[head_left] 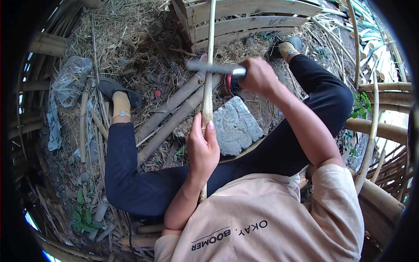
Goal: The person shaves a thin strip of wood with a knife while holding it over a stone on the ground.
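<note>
My left hand (203,153) is closed round a pale, stripped wooden pole (207,97), with the thumb lying along it. The pole runs away from my lap toward the top of the view, and its lower end shows beside my left forearm. In my right hand (258,79) is a knife (205,67), its handle hidden in my fist and a shiny metal collar at the blade's base. The blade points left and crosses the pole a short way beyond my left hand; it is slightly blurred. Whether its edge cuts into the wood I cannot tell.
A flat grey stone (235,124) lies between my legs. Left of it, two bamboo lengths (172,111) rest on straw-strewn soil. A slatted wooden crate (248,24) stands at the far side, with cut bamboo (377,56) piled far right and a plastic bag (72,78) at left.
</note>
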`<move>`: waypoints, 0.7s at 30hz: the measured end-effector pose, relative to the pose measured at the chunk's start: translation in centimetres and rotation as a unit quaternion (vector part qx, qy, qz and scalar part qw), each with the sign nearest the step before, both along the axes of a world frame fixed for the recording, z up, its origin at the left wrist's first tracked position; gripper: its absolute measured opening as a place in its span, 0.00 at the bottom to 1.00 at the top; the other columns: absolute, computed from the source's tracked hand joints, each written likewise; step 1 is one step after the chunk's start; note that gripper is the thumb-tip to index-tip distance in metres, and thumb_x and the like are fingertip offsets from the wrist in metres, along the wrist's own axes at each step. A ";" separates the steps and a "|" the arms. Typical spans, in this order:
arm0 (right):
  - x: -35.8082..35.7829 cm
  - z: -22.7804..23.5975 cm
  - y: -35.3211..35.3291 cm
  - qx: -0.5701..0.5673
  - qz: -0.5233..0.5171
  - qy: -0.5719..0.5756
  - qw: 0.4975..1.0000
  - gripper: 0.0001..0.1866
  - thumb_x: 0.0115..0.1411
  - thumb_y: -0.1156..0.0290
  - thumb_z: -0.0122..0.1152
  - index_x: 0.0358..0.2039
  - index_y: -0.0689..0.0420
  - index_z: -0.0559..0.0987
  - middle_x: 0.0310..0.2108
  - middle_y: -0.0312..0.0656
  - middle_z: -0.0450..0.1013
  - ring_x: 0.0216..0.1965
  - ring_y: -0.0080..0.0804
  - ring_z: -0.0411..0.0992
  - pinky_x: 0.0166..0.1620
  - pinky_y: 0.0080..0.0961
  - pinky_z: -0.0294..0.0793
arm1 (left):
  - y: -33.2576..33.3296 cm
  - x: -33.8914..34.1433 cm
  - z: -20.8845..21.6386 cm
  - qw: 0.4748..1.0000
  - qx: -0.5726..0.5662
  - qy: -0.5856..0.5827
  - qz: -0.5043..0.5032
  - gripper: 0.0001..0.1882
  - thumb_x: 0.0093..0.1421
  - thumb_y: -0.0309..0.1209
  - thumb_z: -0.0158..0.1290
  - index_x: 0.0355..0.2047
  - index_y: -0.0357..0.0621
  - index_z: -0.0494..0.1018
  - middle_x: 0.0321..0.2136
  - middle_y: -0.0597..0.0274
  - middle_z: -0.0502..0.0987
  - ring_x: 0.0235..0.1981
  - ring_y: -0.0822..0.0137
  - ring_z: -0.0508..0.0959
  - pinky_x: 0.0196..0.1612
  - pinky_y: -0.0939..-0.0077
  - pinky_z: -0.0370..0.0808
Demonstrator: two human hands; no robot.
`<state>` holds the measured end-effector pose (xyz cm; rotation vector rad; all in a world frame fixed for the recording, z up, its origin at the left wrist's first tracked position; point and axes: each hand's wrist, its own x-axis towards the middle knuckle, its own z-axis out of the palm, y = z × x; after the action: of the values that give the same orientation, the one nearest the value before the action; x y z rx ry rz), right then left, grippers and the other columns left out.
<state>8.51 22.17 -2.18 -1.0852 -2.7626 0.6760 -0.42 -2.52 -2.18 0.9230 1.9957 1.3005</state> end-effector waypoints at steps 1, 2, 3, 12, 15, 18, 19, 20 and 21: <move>-0.1 -0.1 1.0 0.012 -0.046 0.011 0.999 0.07 0.47 0.73 0.61 0.27 0.55 0.85 0.24 0.52 0.79 0.28 0.52 0.79 0.38 0.46 0.79 | -0.1 -0.1 -0.3 1.000 0.004 -0.001 0.002 0.14 0.73 0.29 0.46 0.53 0.31 0.68 0.21 0.70 0.69 0.21 0.80 0.66 0.24 0.79 0.64; 0.3 0.3 2.2 0.047 -0.039 -0.005 0.998 0.10 0.47 0.69 0.63 0.31 0.57 0.86 0.25 0.53 0.79 0.28 0.52 0.80 0.39 0.44 0.81 | 0.0 -0.1 -0.2 1.000 0.005 -0.011 0.003 0.14 0.73 0.29 0.46 0.53 0.31 0.67 0.21 0.70 0.69 0.21 0.80 0.66 0.25 0.79 0.64; 0.7 -0.4 3.2 0.074 -0.028 0.001 0.997 0.10 0.48 0.69 0.63 0.30 0.57 0.85 0.24 0.54 0.79 0.28 0.53 0.80 0.38 0.45 0.81 | 0.1 0.0 0.0 1.000 0.006 -0.020 0.004 0.14 0.73 0.29 0.46 0.53 0.31 0.67 0.22 0.70 0.69 0.22 0.80 0.67 0.25 0.79 0.65; 0.0 0.6 -1.9 0.004 0.081 -0.030 0.996 0.06 0.44 0.72 0.63 0.25 0.54 0.83 0.22 0.50 0.78 0.27 0.52 0.78 0.37 0.43 0.79 | 0.4 0.1 -0.4 0.998 0.036 -0.044 0.015 0.15 0.71 0.29 0.49 0.54 0.30 0.68 0.27 0.67 0.71 0.26 0.80 0.69 0.30 0.81 0.68; 0.0 -0.2 1.3 -0.007 -0.015 0.007 1.000 0.07 0.46 0.74 0.61 0.27 0.59 0.83 0.24 0.54 0.78 0.28 0.54 0.78 0.37 0.45 0.78 | 0.4 -0.1 -0.5 0.998 0.045 -0.040 0.006 0.16 0.70 0.30 0.51 0.52 0.29 0.69 0.28 0.54 0.76 0.29 0.65 0.76 0.34 0.69 0.73; 0.5 0.1 2.3 0.043 0.008 0.035 0.998 0.07 0.48 0.74 0.62 0.28 0.62 0.83 0.23 0.57 0.76 0.28 0.56 0.78 0.37 0.45 0.78 | 0.5 -0.5 -0.1 0.998 0.035 -0.046 0.007 0.17 0.69 0.31 0.52 0.50 0.28 0.69 0.28 0.48 0.78 0.29 0.59 0.79 0.35 0.64 0.75; 0.4 0.2 1.7 0.024 0.014 0.038 0.999 0.07 0.49 0.73 0.62 0.28 0.62 0.83 0.23 0.57 0.76 0.28 0.56 0.77 0.37 0.45 0.78 | 0.4 -0.4 0.0 0.998 0.028 -0.048 0.009 0.17 0.69 0.31 0.52 0.50 0.28 0.70 0.28 0.49 0.77 0.29 0.60 0.79 0.35 0.64 0.75; 0.4 0.3 0.8 0.004 0.021 0.041 0.999 0.07 0.50 0.73 0.62 0.28 0.62 0.83 0.23 0.56 0.76 0.27 0.56 0.77 0.37 0.45 0.78 | 0.4 -0.5 -0.2 0.998 0.032 -0.057 0.007 0.17 0.69 0.31 0.53 0.50 0.29 0.70 0.28 0.50 0.77 0.28 0.61 0.78 0.34 0.65 0.74; 0.3 0.4 -0.1 -0.017 0.027 0.044 0.999 0.07 0.50 0.73 0.63 0.29 0.62 0.83 0.23 0.56 0.76 0.27 0.56 0.77 0.37 0.44 0.78 | 0.5 -0.6 -0.4 0.997 0.035 -0.066 0.005 0.17 0.68 0.32 0.53 0.50 0.29 0.70 0.27 0.51 0.77 0.28 0.63 0.77 0.33 0.66 0.74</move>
<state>8.85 22.08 -1.75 -0.9644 -2.7239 0.7598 -0.98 -2.03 -2.58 0.8381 1.8648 1.4082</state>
